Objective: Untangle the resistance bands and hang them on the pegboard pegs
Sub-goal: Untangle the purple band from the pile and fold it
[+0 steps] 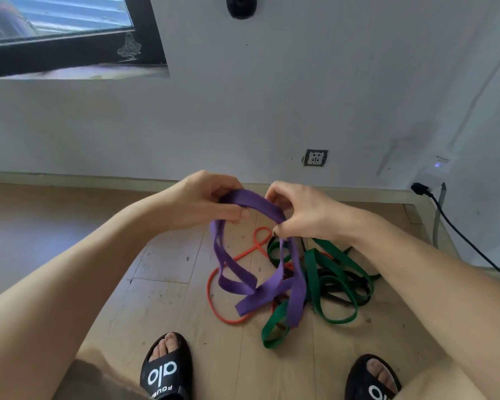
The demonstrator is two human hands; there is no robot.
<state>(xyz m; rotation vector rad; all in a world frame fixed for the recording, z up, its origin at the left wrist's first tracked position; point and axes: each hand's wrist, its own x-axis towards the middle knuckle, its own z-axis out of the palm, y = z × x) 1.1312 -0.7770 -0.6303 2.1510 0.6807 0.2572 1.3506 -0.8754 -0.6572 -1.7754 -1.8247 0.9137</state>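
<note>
**Lifting the purple band clear of the tangle**

Left hand [205, 200] gripping the purple resistance band [260, 272] at its top arc, fingers curled round it. Right hand [300, 212] pinching the same band just beside, thumb and fingertips closed on the strap. Below both hands, loops of purple hanging down and trailing into the heap on the wooden floor [162, 272]: green band [312, 272], thin orange band [228, 316] and black band [344, 295] crossing one another under the right hand.

Best to spread the hands apart and open the purple loop wide, then lift slowly, watching where purple passes under green. Probably wiser to feed a snagged loop back through than to pull hard, since stretching would likely tighten the knot. No pegboard in view.
</note>
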